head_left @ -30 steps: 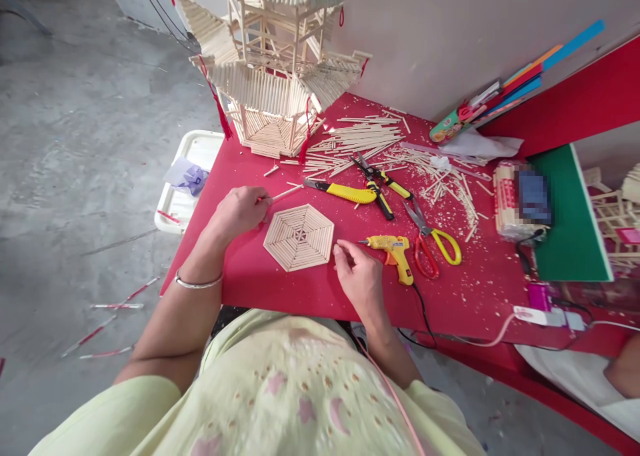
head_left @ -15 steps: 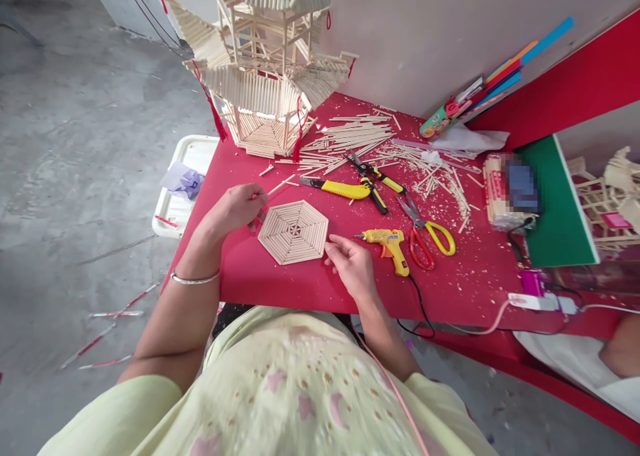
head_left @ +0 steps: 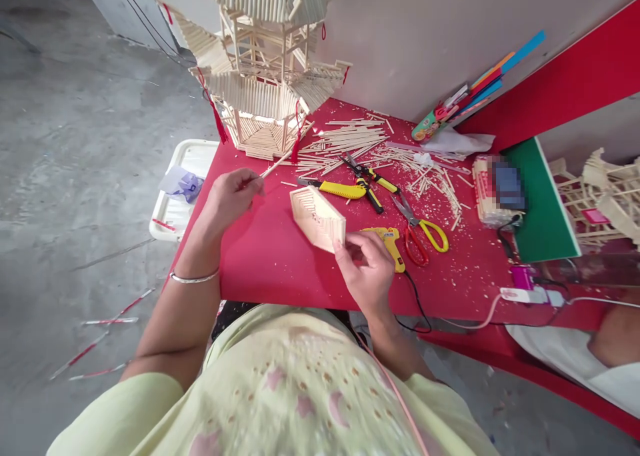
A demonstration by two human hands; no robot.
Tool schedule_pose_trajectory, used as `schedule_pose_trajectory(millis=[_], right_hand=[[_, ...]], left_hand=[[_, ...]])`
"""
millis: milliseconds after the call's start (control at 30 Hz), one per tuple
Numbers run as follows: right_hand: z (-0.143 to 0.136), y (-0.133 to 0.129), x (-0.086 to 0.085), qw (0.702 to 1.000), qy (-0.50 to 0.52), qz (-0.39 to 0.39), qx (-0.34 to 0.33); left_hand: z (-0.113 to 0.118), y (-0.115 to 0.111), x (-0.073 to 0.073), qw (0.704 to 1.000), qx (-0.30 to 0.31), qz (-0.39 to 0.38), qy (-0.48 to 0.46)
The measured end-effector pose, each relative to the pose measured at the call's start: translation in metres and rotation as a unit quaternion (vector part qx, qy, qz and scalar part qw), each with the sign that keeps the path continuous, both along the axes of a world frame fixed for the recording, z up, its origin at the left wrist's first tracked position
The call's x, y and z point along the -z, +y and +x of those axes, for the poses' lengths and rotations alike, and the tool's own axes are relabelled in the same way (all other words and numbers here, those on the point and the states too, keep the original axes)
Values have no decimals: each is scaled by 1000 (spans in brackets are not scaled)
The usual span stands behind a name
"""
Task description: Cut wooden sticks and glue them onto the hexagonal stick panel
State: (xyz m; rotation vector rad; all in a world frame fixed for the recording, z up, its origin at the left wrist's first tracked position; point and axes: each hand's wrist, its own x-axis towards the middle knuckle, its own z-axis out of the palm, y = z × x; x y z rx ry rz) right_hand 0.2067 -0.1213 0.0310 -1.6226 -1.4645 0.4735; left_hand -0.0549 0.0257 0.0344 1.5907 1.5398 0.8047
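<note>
In my right hand (head_left: 369,269) is a hexagonal panel of glued wooden sticks (head_left: 316,221), pinched at its near right corner between thumb and fingers. The panel is raised off the red table and tilted, so it looks narrow. My left hand (head_left: 233,199) pinches a thin wooden stick (head_left: 276,165) that points up and right toward the base of a stick pagoda model (head_left: 265,95). A yellow hot glue gun (head_left: 394,244) lies just behind my right hand, partly covered by it. Beyond the panel is a yellow utility knife (head_left: 344,189).
Pliers (head_left: 371,193) and red-and-yellow-handled scissors (head_left: 413,221) lie right of the knife. Loose sticks (head_left: 350,139) and scraps spread behind them. A power strip (head_left: 530,298) with cords sits at the right edge. Another person's arm (head_left: 617,333) shows at far right.
My right hand has lifted the hexagonal panel off the table, tipped it up and shifted it right. My left hand, with the stick, has moved slightly up and away from the panel.
</note>
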Motion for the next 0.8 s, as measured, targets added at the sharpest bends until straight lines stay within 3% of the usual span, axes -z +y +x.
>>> schedule_pose_trajectory(millis=[67,167,267,367,533,633,800], right_hand=[[2,-2,-2,985,-160,64,-6],[0,-3,8,940,-321,103,-54],[-10,-6,24,897,-402,168,-80],[-29,-12,37,878,-416,219,-94],[-58,-18,42,889,-389,184,-154],[-55,-17,36,907,-335,150,-205],[-24,-3,31,958,-273,46,-73]], left_hand=[[1,0,-2,999,-29,8,-13],[2,1,-2,999,-37,15,-37],[1,2,1,998,-30,31,-48],[-1,4,7,997,-26,51,-44],[-2,2,16,995,-1,96,3],[-5,-14,17,986,15,156,58],[-14,-62,15,977,25,187,101]])
